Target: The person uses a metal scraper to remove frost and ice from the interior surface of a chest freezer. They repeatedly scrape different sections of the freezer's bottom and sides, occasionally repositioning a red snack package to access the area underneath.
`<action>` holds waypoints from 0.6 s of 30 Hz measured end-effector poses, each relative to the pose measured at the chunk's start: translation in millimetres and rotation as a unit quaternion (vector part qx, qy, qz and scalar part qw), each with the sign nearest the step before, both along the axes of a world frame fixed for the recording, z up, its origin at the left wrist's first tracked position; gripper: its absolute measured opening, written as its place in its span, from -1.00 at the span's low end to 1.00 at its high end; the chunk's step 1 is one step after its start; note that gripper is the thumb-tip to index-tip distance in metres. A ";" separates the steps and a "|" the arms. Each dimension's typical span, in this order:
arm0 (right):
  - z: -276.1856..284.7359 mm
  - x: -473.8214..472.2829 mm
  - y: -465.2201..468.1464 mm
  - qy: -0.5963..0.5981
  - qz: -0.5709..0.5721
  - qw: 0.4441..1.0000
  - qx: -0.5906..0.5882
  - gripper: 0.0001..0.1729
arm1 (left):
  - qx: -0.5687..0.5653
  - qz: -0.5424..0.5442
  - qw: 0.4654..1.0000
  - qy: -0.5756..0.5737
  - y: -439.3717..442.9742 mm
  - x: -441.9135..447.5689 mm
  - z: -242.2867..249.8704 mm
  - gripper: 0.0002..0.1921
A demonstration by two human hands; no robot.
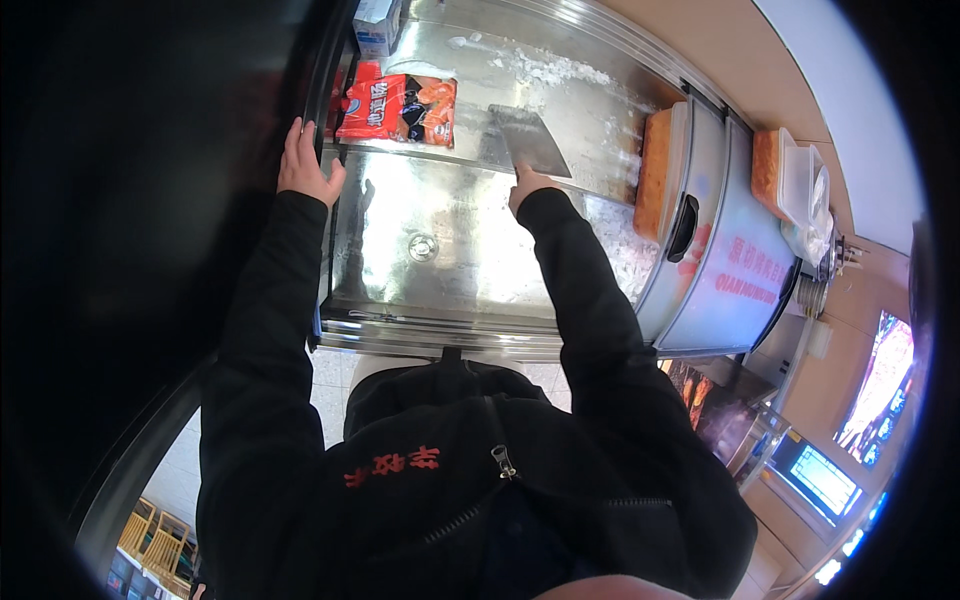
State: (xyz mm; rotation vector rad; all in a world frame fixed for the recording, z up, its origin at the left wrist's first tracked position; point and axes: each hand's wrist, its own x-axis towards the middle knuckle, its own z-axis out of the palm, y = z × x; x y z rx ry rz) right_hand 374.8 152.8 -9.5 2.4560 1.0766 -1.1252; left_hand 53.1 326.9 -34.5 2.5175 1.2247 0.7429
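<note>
My right hand (529, 187) grips a broad-bladed kitchen cleaver (536, 141), its handle hidden in my fist. The flat grey blade reaches away from me over the stainless-steel interior of a chest freezer (457, 262). Against the black frame at the freezer's left side rests my left hand (309, 166), fingers somewhat apart and holding nothing. Just right of that hand lies a red printed food packet (397, 111). Loose white frost (555, 69) is scattered on the metal beyond the blade, and more ice (626, 247) lies to the right.
A carton (377, 26) stands at the far left corner. On the right, an orange-brown block in a plastic tub (660, 172) sits by the sliding lids (739, 255) with a black handle (683, 228). Farther right are another tub (796, 176) and a lit screen (821, 480).
</note>
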 end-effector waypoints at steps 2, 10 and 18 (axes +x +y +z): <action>-0.5 2.4 6.5 -0.014 -0.015 0.994 0.107 -0.40 | -0.005 0.000 1.000 -0.001 -2.1 -0.3 0.6 -0.28; -13.2 69.0 36.0 -0.143 0.025 0.984 0.102 -0.55 | -0.006 0.005 1.000 -0.006 0.1 2.9 3.9 -0.28; -14.6 81.1 31.5 -0.150 0.049 0.983 0.099 -0.63 | -0.024 0.005 0.999 0.022 -3.2 0.4 4.2 -0.27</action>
